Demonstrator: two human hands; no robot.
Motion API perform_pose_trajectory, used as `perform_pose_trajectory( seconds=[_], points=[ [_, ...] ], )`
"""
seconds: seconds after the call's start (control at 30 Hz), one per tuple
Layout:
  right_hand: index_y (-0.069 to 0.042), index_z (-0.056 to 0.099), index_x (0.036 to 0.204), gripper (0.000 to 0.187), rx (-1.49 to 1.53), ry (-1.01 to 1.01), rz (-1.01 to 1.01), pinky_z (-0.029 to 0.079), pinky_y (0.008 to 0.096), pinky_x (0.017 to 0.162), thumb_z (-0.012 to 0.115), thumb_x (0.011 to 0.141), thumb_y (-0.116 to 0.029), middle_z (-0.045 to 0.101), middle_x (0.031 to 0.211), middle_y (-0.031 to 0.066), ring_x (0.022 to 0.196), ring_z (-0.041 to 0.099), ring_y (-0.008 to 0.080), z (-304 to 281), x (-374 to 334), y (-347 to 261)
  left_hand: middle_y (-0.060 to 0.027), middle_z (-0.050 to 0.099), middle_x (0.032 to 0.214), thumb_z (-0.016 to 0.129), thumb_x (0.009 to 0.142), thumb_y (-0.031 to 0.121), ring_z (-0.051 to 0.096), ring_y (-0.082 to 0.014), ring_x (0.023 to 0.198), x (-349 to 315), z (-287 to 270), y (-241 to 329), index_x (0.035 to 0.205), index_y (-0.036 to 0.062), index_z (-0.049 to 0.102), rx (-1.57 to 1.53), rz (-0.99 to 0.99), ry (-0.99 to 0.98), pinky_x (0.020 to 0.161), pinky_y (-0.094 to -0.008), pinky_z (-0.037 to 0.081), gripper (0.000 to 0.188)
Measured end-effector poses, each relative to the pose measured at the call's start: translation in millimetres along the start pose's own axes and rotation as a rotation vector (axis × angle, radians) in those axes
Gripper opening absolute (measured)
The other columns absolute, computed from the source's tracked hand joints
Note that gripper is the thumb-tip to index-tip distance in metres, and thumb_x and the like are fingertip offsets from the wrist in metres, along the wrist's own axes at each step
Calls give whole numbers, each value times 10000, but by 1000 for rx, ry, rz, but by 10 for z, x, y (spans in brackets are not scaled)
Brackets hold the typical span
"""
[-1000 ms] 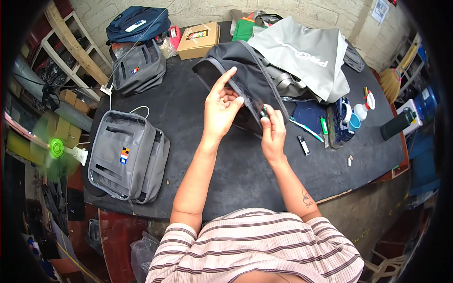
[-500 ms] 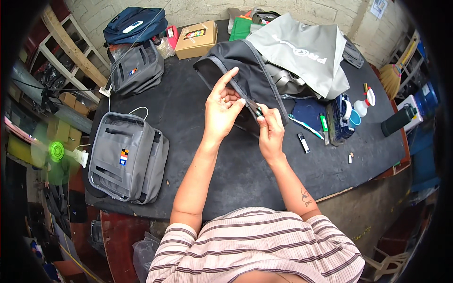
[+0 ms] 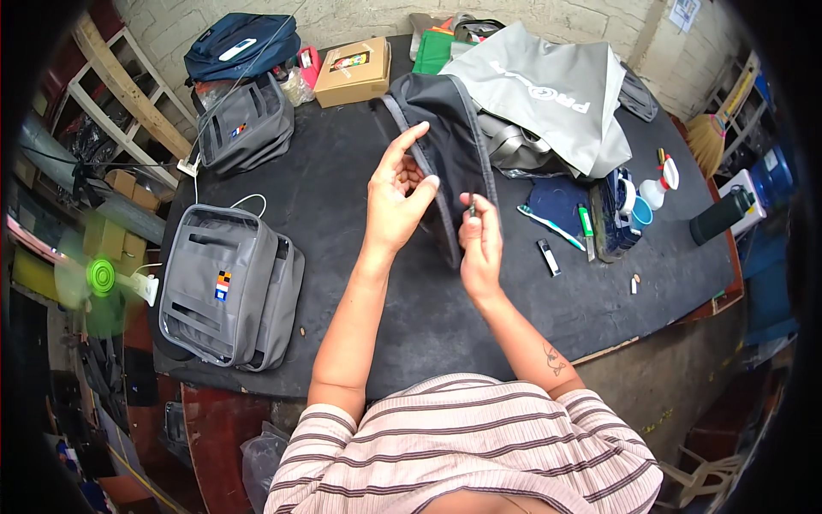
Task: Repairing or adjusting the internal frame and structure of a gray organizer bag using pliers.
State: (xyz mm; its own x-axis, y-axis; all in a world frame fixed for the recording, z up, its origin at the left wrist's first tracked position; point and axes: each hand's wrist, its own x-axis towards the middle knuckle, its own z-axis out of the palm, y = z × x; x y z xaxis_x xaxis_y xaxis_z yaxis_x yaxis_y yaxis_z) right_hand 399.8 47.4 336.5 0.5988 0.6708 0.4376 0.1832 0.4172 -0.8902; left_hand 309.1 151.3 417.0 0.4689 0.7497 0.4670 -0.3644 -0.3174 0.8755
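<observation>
A dark grey, unfinished-looking fabric bag (image 3: 441, 107) with bound edges is held up over the middle of the table. My left hand (image 3: 396, 199) is closed on its near edge, thumb and index finger reaching along the binding. Close by on the right, my right hand (image 3: 481, 244) pinches a small dark tool (image 3: 472, 206), perhaps thread snips; most of it is hidden in the fingers. That hand is just beside the bag's lower right edge, and I cannot tell whether it touches the fabric.
Grey bags (image 3: 210, 287) stand at the left, with another grey bag (image 3: 244, 124) behind. A cardboard box (image 3: 353, 73) and a large light-grey bag (image 3: 548, 94) lie at the back. On the right are a toothbrush (image 3: 552, 227), green cutter (image 3: 586, 223), spray bottle (image 3: 658, 190) and dark tumbler (image 3: 721, 216).
My right hand has drawn down and slightly toward me with the small tool. The bag has turned narrower and hangs lower at its near end. My left hand has barely moved.
</observation>
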Motion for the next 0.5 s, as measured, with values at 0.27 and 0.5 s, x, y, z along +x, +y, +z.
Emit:
perform_pose_trajectory(
  seconds=[0.27, 0.5],
  points=[
    [21, 496, 1260, 308, -410, 147, -344, 397, 322, 943, 488, 1012, -161, 526, 1144, 97, 1072, 494, 189, -147, 291, -535, 31, 566, 811, 514, 942, -42, 488, -36, 681, -38, -127, 35, 1325, 106, 609, 198, 67, 117, 655, -195, 459, 421],
    [-30, 487, 1241, 381, 69, 40, 11, 424, 264, 982, 651, 898, -32, 539, 1197, 41, 1143, 510, 125, -102, 403, -129, -123, 623, 1144, 642, 939, 137, 625, -144, 826, -164, 69, 14, 1317, 64, 601, 550, 251, 294, 736, -257, 540, 386]
  ],
)
